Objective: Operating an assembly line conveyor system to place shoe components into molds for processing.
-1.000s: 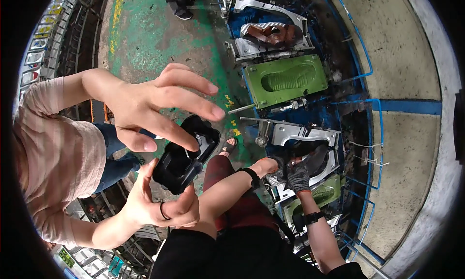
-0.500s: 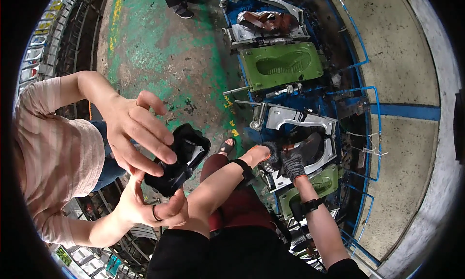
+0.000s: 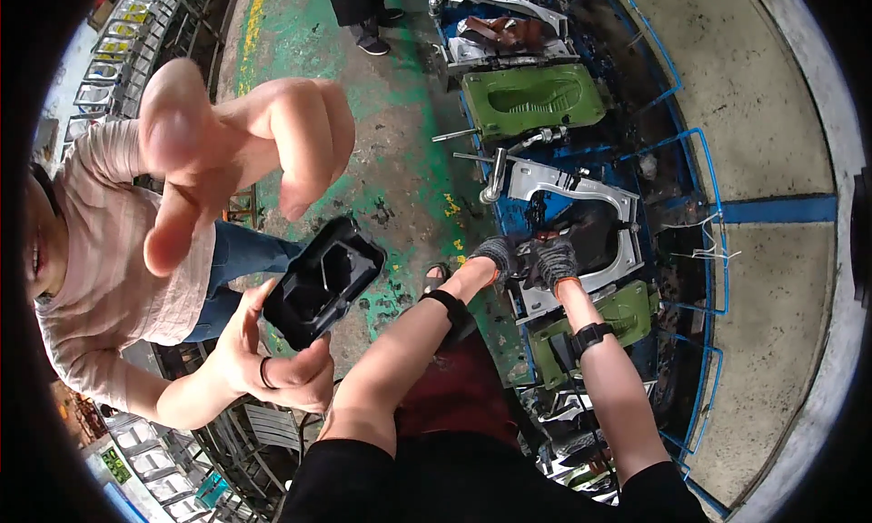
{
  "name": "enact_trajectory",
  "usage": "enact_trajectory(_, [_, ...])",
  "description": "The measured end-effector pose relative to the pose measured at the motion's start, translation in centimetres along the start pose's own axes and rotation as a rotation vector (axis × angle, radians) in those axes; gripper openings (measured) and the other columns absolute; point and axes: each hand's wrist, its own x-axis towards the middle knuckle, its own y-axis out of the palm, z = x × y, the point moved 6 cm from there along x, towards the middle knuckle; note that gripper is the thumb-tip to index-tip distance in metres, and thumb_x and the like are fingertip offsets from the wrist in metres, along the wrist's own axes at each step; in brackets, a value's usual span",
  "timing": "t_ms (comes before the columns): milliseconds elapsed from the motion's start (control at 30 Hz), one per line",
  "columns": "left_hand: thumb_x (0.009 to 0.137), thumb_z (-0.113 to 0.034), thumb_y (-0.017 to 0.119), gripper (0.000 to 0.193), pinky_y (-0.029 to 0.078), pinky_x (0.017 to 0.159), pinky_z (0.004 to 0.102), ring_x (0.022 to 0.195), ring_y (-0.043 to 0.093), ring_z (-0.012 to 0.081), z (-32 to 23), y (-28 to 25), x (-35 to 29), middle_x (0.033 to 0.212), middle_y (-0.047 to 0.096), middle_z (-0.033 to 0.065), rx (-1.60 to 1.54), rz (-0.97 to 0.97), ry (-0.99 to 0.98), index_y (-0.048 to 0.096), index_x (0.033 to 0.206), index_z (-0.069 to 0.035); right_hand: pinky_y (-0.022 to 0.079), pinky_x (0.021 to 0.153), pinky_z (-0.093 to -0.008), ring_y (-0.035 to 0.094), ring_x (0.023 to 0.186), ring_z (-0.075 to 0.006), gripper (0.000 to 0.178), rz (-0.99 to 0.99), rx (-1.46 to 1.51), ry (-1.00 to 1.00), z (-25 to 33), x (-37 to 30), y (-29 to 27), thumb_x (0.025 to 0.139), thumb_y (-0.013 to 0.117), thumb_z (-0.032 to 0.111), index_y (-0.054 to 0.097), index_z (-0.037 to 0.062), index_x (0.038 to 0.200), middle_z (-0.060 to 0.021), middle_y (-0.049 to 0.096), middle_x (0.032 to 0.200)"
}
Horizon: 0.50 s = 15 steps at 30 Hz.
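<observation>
My left hand (image 3: 498,256) and my right hand (image 3: 554,261), in grey knit gloves with orange cuffs, are side by side over a silver metal frame (image 3: 629,207). Both have curled fingers at the near left end of a dark shoe-shaped piece (image 3: 596,239) inside that frame. My right fingers bend over its edge; what my left fingers hold is hidden. At my left, a person in a striped shirt (image 3: 136,232) supports a black moulded case (image 3: 327,282) with one hand (image 3: 272,364). Their other hand (image 3: 245,146) is raised above it, fingers spread and blurred.
Green mould plates (image 3: 536,79) alternate with silver frames along the right; a farther frame holds a brown piece (image 3: 505,34). Blue tubing (image 3: 722,237) runs beside them. Metal racks (image 3: 127,59) line the far left. Another person's legs (image 3: 359,5) stand at the back.
My view has shifted somewhat. My gloved hands have drawn level at the dark piece's near end. The other person's upper hand has lifted off the black case and come closer to me.
</observation>
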Motion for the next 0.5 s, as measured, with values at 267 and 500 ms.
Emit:
enact_trajectory(267, [0.067, -0.037, 0.076, 0.057, 0.052, 0.086, 0.0381, 0.098, 0.064, 0.0376, -2.3, 1.2, 2.5, 0.109, 0.069, 0.0196, -0.036, -0.22, 0.244, 0.068, 0.116, -0.01, 0.052, 0.087, -0.046, 0.064, 0.103, -0.0392, 0.054, -0.19, 0.488, -0.274, -8.7, 2.6, 0.2, 0.082, 0.067, 0.042, 0.063, 0.0022, 0.119, -0.0263, 0.065, 0.111])
enact_trajectory(500, [0.067, -0.033, 0.08, 0.068, 0.05, 0.093, 0.0346, 0.103, 0.065, 0.0326, 0.1, -1.3, -1.9, 0.121, 0.068, 0.0133, -0.162, -0.167, 0.077, 0.06, 0.13, -0.013, 0.051, 0.09, -0.044, 0.063, 0.109, -0.0328, 0.048, -0.032, -0.068, -0.066, 1.5, 0.0, -0.5, 0.082, 0.071, 0.037, 0.062, 0.0086, 0.119, -0.0178, 0.063, 0.124])
